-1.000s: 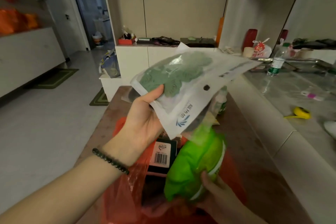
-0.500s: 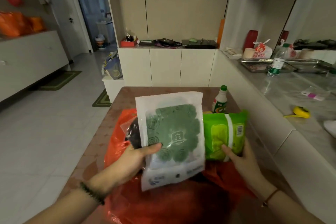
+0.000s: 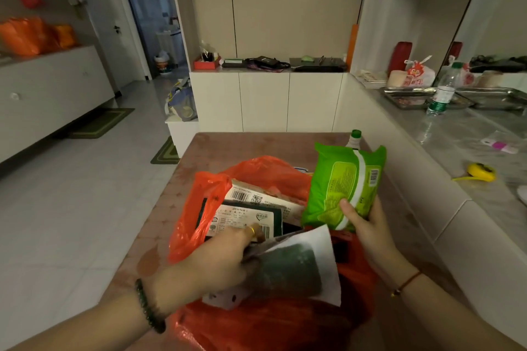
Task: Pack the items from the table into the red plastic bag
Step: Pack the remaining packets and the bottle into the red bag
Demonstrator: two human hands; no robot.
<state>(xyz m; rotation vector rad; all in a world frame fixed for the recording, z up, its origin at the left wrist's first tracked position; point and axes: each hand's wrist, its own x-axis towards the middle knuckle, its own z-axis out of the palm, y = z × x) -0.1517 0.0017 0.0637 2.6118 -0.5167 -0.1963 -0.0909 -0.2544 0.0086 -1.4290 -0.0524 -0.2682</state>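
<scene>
The red plastic bag point(image 3: 205, 208) lies open on the brown table point(image 3: 256, 145), with flat packets with barcodes point(image 3: 251, 215) inside. My left hand point(image 3: 216, 259) grips a white pouch with a green pad point(image 3: 291, 268), held low over the bag's mouth and tilted flat. My right hand point(image 3: 368, 228) holds a bright green soft pack point(image 3: 342, 185) upright at the bag's right rim. A bottle with a green cap point(image 3: 355, 138) stands on the table behind the green pack, mostly hidden.
A white low wall and grey counter point(image 3: 456, 151) run along the table's right side, carrying a yellow tape measure point(image 3: 480, 172), a water bottle point(image 3: 442, 91) and metal trays. White cabinets point(image 3: 265, 100) stand behind the table. Tiled floor lies to the left.
My left hand has brought the white pouch down from upright in front of me and laid it flat into the bag's mouth. The green pack has shifted slightly right and up.
</scene>
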